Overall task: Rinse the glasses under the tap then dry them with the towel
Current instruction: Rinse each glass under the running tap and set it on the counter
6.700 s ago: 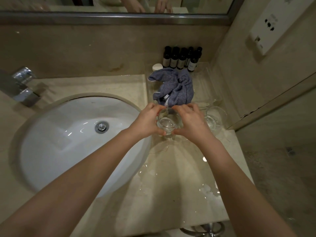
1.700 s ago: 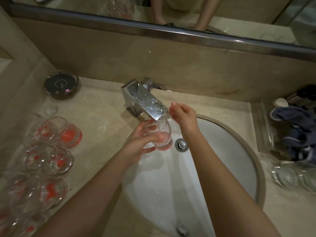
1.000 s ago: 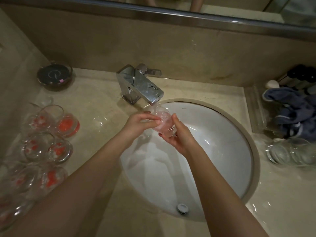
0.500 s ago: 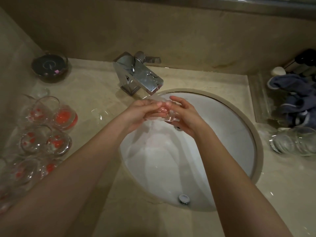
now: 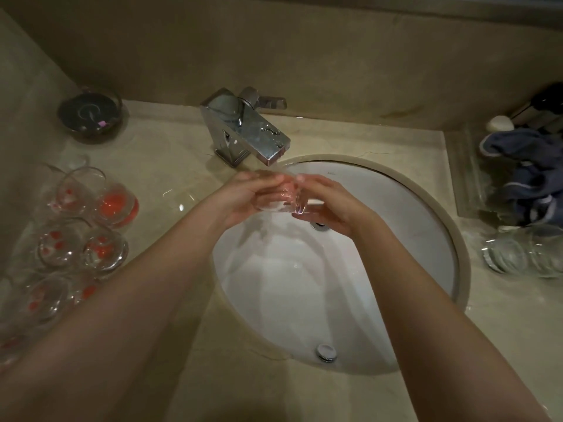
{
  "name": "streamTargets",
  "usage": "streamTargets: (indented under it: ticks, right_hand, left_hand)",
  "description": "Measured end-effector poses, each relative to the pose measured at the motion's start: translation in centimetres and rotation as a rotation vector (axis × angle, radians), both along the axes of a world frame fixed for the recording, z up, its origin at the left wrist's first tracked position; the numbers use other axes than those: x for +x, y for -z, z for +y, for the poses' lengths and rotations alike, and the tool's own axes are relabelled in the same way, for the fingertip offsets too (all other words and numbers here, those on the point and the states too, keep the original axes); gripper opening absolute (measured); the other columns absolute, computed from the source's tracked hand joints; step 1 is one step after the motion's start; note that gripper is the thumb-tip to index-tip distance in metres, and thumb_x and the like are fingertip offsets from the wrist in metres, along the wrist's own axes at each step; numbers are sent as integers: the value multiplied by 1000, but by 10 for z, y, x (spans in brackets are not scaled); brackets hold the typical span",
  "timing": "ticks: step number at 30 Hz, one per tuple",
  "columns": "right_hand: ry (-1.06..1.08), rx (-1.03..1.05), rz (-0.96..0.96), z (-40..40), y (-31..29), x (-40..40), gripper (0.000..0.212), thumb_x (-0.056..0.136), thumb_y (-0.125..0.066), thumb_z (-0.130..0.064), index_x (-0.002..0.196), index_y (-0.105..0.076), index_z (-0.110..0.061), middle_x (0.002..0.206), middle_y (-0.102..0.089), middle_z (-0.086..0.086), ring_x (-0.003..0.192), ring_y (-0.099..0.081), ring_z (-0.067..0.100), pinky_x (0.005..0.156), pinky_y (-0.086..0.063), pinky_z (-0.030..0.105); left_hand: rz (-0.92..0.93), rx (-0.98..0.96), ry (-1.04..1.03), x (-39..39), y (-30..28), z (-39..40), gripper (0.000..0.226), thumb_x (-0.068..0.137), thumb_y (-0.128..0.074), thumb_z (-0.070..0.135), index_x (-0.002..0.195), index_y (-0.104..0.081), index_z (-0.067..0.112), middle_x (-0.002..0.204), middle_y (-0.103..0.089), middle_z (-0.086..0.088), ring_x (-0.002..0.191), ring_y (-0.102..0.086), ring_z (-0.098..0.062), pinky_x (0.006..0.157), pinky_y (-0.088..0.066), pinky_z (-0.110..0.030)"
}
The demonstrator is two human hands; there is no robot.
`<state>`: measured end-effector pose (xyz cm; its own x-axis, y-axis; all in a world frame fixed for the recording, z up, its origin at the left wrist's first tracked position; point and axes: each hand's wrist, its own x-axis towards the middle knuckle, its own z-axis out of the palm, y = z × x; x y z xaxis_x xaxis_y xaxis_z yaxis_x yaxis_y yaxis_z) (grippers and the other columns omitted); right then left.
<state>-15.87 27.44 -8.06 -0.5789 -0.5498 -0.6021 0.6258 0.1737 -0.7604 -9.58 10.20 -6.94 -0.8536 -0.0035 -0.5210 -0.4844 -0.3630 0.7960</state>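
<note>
A small clear glass (image 5: 288,197) with a pink tint lies tilted between both my hands, just under the spout of the chrome tap (image 5: 246,129) and over the white sink (image 5: 411,226). My left hand (image 5: 243,199) grips it from the left, and my right hand (image 5: 327,205) holds it from the right and below. Several glasses with red residue (image 5: 82,226) stand on the counter at the left. Clear glasses (image 5: 524,254) stand at the right. The blue towel (image 5: 527,178) lies crumpled in a clear tray at the far right.
A dark round dish (image 5: 90,114) sits at the back left of the wet beige counter. Dark bottles (image 5: 545,102) and a white cap stand behind the towel. The wall rises close behind the tap, and the drain (image 5: 320,226) is partly hidden by my right hand.
Both hands came together on the glass under the spout, and the glass has turned more onto its side. The view has tilted down slightly.
</note>
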Motion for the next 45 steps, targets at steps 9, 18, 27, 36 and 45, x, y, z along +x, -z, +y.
streamTargets:
  ticks: [9,18,27,36,45]
  right_hand:
    - [-17,-52,18,-7,2,3,30,90,-63,-5,118,-60,-15,103,-64,10,84,-67,25,74,-53,27]
    - [-36,86,-60,-2,-8,-6,49,94,-55,-49,107,-67,-4,93,-68,15,77,-70,24,64,-58,26]
    - [19,-26,61,8,6,-3,37,81,-72,0,112,-61,-17,114,-62,7,95,-67,25,79,-57,37]
    - [48,30,-79,6,1,-3,26,85,-72,-12,108,-59,-8,103,-64,16,78,-71,29,69,-59,31]
    - [86,-74,143,13,11,1,52,70,-70,21,104,-61,-17,117,-59,2,84,-69,15,71,-53,27]
  left_hand:
    - [-11,-34,1,0,2,-4,16,93,-58,11,103,-70,7,81,-75,-3,71,-72,-11,71,-52,-21]
    - [-36,-20,30,4,-4,6,12,91,-61,14,96,-71,15,82,-76,3,74,-72,-8,73,-53,-22]
    - [-110,-67,60,3,-4,-4,12,93,-59,23,96,-68,17,85,-77,6,78,-72,-4,76,-43,-27]
    - [-135,-59,-36,6,-5,-4,16,94,-58,23,87,-72,21,81,-76,7,74,-71,-2,96,-35,-39]
    - [-150,-92,122,-1,-11,-4,12,92,-59,29,94,-69,23,90,-76,8,85,-72,-3,94,-37,-44]
